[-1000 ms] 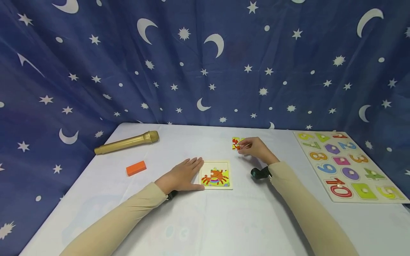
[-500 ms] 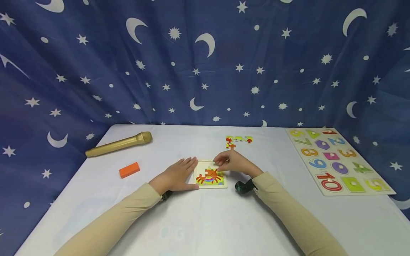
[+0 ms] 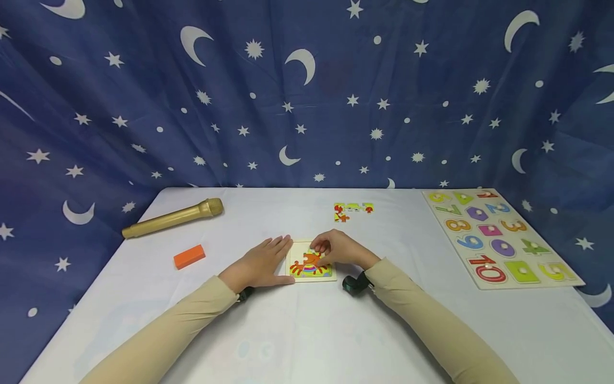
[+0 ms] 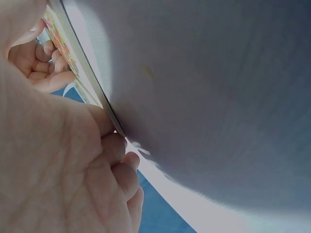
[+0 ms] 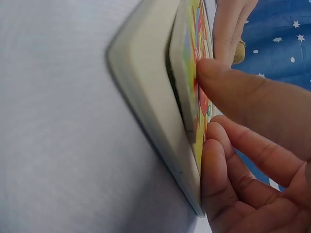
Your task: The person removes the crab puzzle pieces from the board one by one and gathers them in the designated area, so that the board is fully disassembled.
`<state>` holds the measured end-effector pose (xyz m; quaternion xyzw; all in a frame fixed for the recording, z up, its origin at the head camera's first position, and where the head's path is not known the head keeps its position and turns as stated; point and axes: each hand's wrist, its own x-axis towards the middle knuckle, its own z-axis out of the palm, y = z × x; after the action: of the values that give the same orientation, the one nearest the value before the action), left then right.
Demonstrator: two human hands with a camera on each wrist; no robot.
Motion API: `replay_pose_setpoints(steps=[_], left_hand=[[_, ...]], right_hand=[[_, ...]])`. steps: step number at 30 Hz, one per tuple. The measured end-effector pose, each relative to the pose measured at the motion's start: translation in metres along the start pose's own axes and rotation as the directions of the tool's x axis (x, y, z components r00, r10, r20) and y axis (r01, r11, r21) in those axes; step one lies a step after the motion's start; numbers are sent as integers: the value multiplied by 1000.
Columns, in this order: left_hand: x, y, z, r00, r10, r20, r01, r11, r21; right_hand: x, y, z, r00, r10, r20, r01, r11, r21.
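A small square jigsaw board (image 3: 298,250) with a red crab picture lies on the white table, its lower part filled with pieces. My left hand (image 3: 264,264) rests flat along the board's left side, fingers extended and touching its edge. Over the upper right of the picture, my right hand (image 3: 342,249) has thumb and fingers curled together at a jigsaw piece, mostly covered by the fingers. In the right wrist view, the right thumb touches the colourful picture surface (image 5: 192,58), and one piece edge stands slightly raised above the frame. Several loose jigsaw pieces (image 3: 340,208) lie behind the board.
A gold microphone (image 3: 175,218) and an orange block (image 3: 189,256) lie at the left. A number and shape puzzle board (image 3: 499,240) lies at the right. A blue curtain (image 3: 307,106) with moons and stars hangs behind the table.
My right hand has moved from the loose pieces toward me and left, onto the jigsaw board. The left hand stays at the board's edge. The head view has shifted slightly.
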<state>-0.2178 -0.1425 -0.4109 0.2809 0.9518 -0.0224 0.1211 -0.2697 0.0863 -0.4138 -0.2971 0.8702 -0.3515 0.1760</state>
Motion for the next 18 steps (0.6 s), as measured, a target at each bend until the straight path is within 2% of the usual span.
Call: replay_pose_setpoints(steps=[7,18], left_hand=[[-1,1,-1,1000,2,0,-2,1000,13],[0,2,-2,1000,-4,10,3,1000,7]], right_hand=[[0,0,1,1000,25,-17,-25,1000,0],[4,-4,1,996,85,10,-85,996,-27]])
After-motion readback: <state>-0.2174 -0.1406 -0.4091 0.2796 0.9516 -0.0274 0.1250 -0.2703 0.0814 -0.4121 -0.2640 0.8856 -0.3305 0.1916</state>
